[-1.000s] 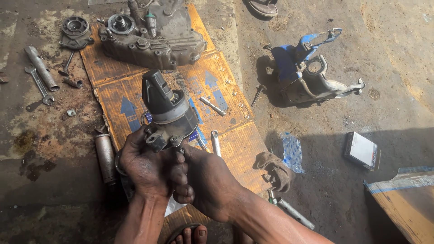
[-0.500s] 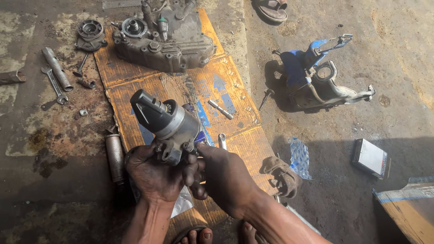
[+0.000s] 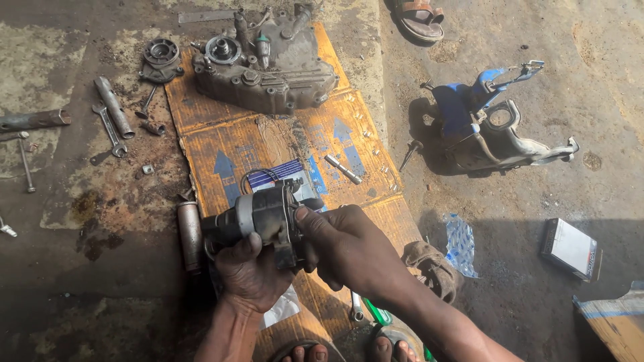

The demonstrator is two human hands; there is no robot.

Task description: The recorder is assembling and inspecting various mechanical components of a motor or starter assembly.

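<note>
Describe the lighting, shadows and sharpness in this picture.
Head view: hard sunlight lights the top and right, with a broad dark shadow across the bottom; the blue plastic cover casts a crisp shadow leftward; the dark motor part in the left hand and right hand is sharp, without glare.

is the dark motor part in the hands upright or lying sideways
Sideways: the motor part lies level, left hand cupping it from below, right hand gripping its right end.

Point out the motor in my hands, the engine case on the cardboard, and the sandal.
motor (image 3: 258,218), head view, on its grey round body.
engine case (image 3: 275,74), head view, on its flat top face.
sandal (image 3: 421,13), head view, on the strap.
</note>
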